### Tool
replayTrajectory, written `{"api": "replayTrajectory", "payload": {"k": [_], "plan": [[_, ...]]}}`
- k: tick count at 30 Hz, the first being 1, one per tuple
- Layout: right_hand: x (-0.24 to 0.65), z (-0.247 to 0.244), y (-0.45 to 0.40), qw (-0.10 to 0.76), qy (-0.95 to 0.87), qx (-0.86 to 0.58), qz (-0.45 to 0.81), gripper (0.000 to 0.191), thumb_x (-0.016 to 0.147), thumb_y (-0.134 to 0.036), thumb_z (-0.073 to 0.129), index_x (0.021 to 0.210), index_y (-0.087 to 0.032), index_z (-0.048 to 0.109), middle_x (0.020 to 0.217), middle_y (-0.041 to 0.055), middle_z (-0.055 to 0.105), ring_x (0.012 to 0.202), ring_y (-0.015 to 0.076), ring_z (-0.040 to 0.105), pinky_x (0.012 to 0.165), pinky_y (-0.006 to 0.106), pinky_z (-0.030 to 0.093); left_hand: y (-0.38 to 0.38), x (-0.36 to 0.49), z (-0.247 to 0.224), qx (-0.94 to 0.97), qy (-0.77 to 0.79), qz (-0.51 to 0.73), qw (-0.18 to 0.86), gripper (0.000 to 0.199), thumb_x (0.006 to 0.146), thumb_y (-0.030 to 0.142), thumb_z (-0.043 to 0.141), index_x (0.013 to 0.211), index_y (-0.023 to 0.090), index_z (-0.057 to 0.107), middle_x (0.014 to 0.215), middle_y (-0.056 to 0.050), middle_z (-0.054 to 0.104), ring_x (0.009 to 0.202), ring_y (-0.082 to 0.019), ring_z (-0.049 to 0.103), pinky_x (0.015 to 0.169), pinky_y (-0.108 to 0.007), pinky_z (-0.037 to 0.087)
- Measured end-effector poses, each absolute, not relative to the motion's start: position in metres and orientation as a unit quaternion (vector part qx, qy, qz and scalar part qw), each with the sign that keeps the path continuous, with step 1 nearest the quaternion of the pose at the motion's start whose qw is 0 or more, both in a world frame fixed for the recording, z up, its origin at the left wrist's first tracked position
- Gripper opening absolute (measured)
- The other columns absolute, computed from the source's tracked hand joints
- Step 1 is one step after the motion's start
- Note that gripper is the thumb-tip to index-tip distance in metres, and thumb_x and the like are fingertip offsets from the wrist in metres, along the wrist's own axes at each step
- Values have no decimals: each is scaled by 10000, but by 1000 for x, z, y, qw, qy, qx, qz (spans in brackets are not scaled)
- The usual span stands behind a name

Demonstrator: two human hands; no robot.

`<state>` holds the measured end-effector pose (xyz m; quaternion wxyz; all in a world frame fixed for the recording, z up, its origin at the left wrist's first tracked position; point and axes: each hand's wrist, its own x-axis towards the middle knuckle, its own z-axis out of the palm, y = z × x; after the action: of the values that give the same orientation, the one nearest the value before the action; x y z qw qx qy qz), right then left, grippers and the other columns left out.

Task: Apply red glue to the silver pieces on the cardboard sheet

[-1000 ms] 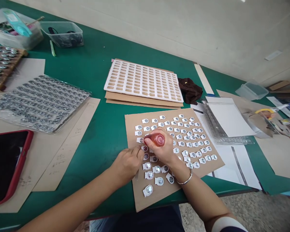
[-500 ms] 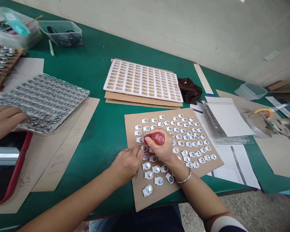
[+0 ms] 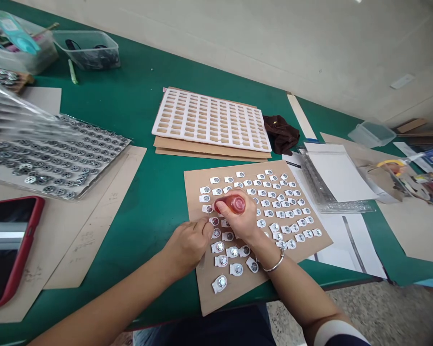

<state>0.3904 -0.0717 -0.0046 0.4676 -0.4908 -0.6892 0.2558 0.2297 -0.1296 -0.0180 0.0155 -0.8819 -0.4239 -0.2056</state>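
Note:
My right hand [image 3: 242, 218] is wrapped round a small red squeeze bottle [image 3: 234, 203], held over the left part of a cardboard sheet [image 3: 211, 300]. Its tip points down-left, close to one of the small white tabs [image 3: 207, 209]. Many such tabs lie in rough rows on the sheet, each bearing a round metal piece [image 3: 222, 281]. My left hand [image 3: 191, 242] is closed, fingers curled together, at the sheet's left edge beside the tabs. Whatever its fingertips pinch is hidden.
At left lie a tray of round metal parts [image 3: 63, 166], a blurred clear plastic sheet [image 3: 21, 115] above it, and a red-cased phone [image 3: 32, 235]. A white gridded tray [image 3: 212, 117] lies behind the cardboard, beside a dark cloth [image 3: 281, 133]. Papers and plastic bags [image 3: 341, 173] are at right.
At far left, another person's hand has left the view, and a clear plastic sheet is now raised and blurred over the metal parts. My hands and the red bottle have barely moved.

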Motion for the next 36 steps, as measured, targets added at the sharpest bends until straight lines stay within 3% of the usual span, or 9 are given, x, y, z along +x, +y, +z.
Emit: {"api": "replayTrajectory", "payload": {"k": [13, 21, 30, 36], "plan": [[394, -8, -70, 459, -691, -490, 269, 175, 748, -318, 683, 830, -204, 579, 769, 16, 612, 703, 161, 597, 678, 328, 510, -127, 226, -14, -883, -442, -155, -42, 147, 737, 45, 419, 789, 160, 496, 822, -98, 651, 609, -199, 624, 558, -327, 520], [396, -6, -70, 462, -699, -483, 253, 173, 746, -323, 684, 816, -205, 579, 756, 9, 601, 689, 150, 584, 654, 310, 501, -124, 222, -11, -878, -431, -188, -92, 163, 756, 50, 383, 796, 144, 511, 712, -85, 616, 612, -193, 625, 590, -317, 533], [402, 0, -71, 443, -716, -468, 268, 195, 744, -344, 689, 819, -209, 570, 778, 16, 587, 690, 152, 569, 638, 309, 493, -121, 220, -14, -872, -443, -198, -74, 165, 784, 80, 380, 837, 146, 522, 723, -74, 637, 621, -188, 637, 589, -303, 526], [401, -1, -72, 447, -717, -465, 265, 202, 733, -351, 692, 815, -215, 567, 768, 12, 590, 678, 151, 568, 634, 311, 495, -118, 220, -10, -853, -455, -224, -125, 177, 806, 102, 398, 874, 161, 550, 745, -55, 649, 650, -166, 636, 608, -271, 511]]}}
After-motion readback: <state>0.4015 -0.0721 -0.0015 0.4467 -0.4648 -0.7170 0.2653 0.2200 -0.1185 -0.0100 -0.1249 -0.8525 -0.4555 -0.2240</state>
